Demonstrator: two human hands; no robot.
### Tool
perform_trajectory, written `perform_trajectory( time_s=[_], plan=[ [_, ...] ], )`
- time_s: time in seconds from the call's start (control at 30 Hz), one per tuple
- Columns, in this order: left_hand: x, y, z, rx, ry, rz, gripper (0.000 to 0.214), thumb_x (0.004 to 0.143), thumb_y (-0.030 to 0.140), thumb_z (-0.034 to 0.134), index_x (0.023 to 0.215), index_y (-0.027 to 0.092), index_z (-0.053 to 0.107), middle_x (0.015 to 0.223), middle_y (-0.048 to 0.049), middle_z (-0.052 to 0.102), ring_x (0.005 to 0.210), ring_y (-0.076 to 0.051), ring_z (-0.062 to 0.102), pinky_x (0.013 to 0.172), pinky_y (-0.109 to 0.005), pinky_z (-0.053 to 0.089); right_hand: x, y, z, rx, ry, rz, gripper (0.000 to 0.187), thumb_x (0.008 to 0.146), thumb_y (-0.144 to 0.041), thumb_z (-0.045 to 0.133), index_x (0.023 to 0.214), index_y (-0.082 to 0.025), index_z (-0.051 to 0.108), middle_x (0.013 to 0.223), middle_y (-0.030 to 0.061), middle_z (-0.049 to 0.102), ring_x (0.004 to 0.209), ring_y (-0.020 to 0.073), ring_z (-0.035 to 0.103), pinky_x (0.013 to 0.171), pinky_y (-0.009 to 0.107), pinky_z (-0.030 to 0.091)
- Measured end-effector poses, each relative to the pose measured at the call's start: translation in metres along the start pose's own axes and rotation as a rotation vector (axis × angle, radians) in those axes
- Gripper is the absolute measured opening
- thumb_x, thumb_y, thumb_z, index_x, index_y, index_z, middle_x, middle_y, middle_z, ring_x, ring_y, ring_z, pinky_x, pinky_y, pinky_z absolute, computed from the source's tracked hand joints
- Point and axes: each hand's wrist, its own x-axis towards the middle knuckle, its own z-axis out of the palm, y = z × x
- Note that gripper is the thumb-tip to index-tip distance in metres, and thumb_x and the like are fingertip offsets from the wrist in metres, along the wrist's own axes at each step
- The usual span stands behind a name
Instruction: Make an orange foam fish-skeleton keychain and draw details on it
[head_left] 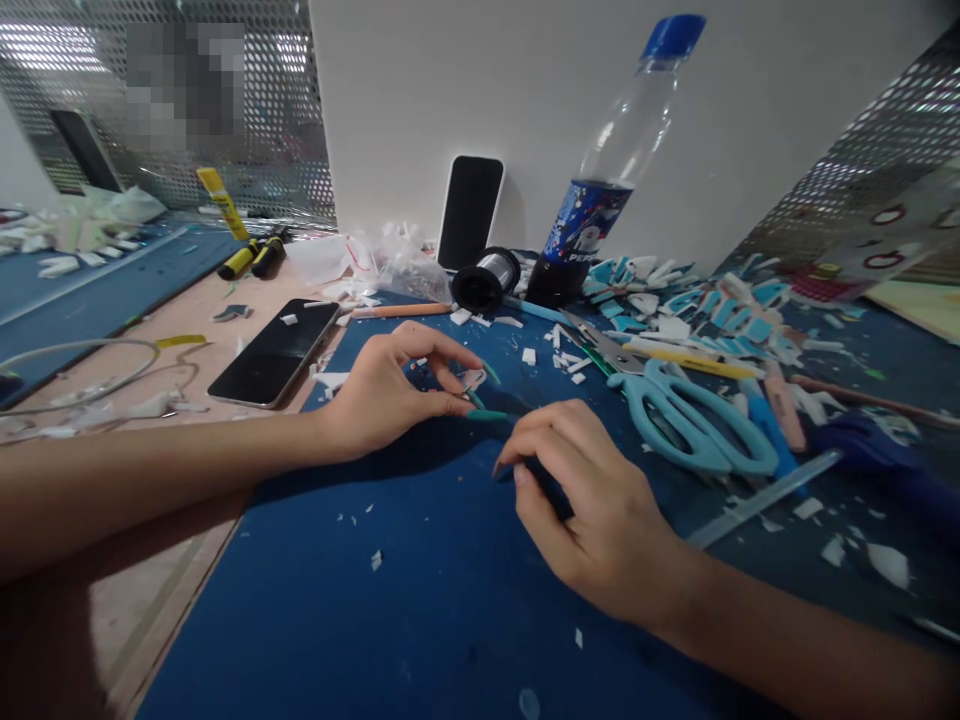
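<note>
My left hand (386,390) is closed in a pinch above the blue mat (420,580). Between its thumb and fingers is a small whitish piece (472,381), too small to name more exactly. Long green nails stick out past these fingertips. My right hand (581,500) is beside it, over the mat, with its fingers curled in and the thumb close to the index finger. Whatever lies between those tips, if anything, is too small to make out. The two hands are apart. Small white scraps (376,560) lie on the mat around them.
Light-blue scissors (690,420) lie right of my hands, with a yellow pencil (697,361) and a pile of white and blue pieces behind. A Pepsi bottle (585,220), a black spool (484,280) and an upright phone (471,212) stand at the back. Another phone (274,355) lies left.
</note>
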Motion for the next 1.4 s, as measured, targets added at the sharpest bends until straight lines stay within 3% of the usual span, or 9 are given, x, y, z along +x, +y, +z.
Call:
perform_trajectory(
  time_s=[0.07,0.27,0.4,0.77,0.97,1.23,1.4],
  plan=[
    [0.0005,-0.0007,0.0003,0.023,0.013,0.012,0.026,0.06,0.021,0.083,0.084,0.018,0.072,0.07,-0.0033,0.07,0.071,-0.017,0.067,0.071,-0.029,0.057,-0.0001,0.0,0.0004,0.007,-0.001,0.001,0.016,0.081,-0.003,0.044,0.081,-0.016,0.053,0.081,0.0066,0.053,0.079,0.0174,0.048,0.069,0.033,0.045],
    [0.0003,0.0013,0.0027,-0.094,-0.053,-0.034,0.02,0.071,0.023,0.076,0.09,0.019,0.071,0.06,0.0008,0.069,0.054,-0.012,0.063,0.055,-0.022,0.056,0.0018,-0.0004,0.0009,0.003,-0.001,-0.008,0.016,0.08,-0.002,0.044,0.081,-0.014,0.054,0.08,0.007,0.053,0.079,0.0171,0.047,0.069,0.032,0.044],
    [-0.0001,0.0024,0.0026,-0.078,-0.051,-0.032,0.014,0.076,0.018,0.071,0.089,0.018,0.07,0.06,0.0024,0.067,0.055,-0.011,0.064,0.051,-0.019,0.054,0.002,0.0001,0.0014,0.005,0.014,-0.021,0.016,0.08,0.0,0.044,0.079,-0.012,0.055,0.079,0.0072,0.053,0.079,0.0163,0.047,0.069,0.03,0.044],
    [0.002,-0.0061,-0.0002,0.096,0.023,0.073,0.017,0.081,0.021,0.067,0.097,0.019,0.071,0.089,-0.0029,0.07,0.083,-0.012,0.067,0.069,-0.018,0.055,0.0017,-0.0017,-0.0004,0.001,-0.003,0.004,0.017,0.081,-0.001,0.044,0.08,-0.013,0.055,0.08,0.0068,0.053,0.079,0.0155,0.048,0.068,0.03,0.043],
    [0.002,-0.0061,-0.0006,-0.004,-0.049,0.004,0.023,0.087,0.015,0.057,0.108,0.013,0.065,0.098,-0.0074,0.067,0.071,-0.009,0.068,0.068,-0.017,0.056,0.0032,-0.0008,0.0004,-0.003,-0.003,0.0,0.016,0.081,-0.002,0.044,0.08,-0.014,0.055,0.079,0.0063,0.053,0.077,0.0161,0.05,0.067,0.03,0.045],
    [0.0021,-0.0053,-0.0002,0.069,-0.003,0.057,0.022,0.083,0.015,0.061,0.104,0.016,0.068,0.094,-0.0046,0.068,0.076,-0.009,0.066,0.071,-0.018,0.055,0.0033,-0.002,0.0002,0.009,-0.014,-0.008,0.017,0.081,-0.001,0.044,0.08,-0.014,0.055,0.08,0.0065,0.053,0.079,0.0159,0.049,0.068,0.03,0.045],
    [0.0015,-0.0048,0.0003,0.036,0.009,0.093,0.027,0.081,0.012,0.064,0.107,0.016,0.066,0.074,0.0003,0.064,0.066,-0.008,0.059,0.063,-0.017,0.051,0.0039,-0.0019,-0.0001,0.015,-0.023,-0.004,0.017,0.081,-0.001,0.043,0.079,-0.013,0.055,0.08,0.0066,0.053,0.079,0.0156,0.049,0.068,0.029,0.045]
  ],
)
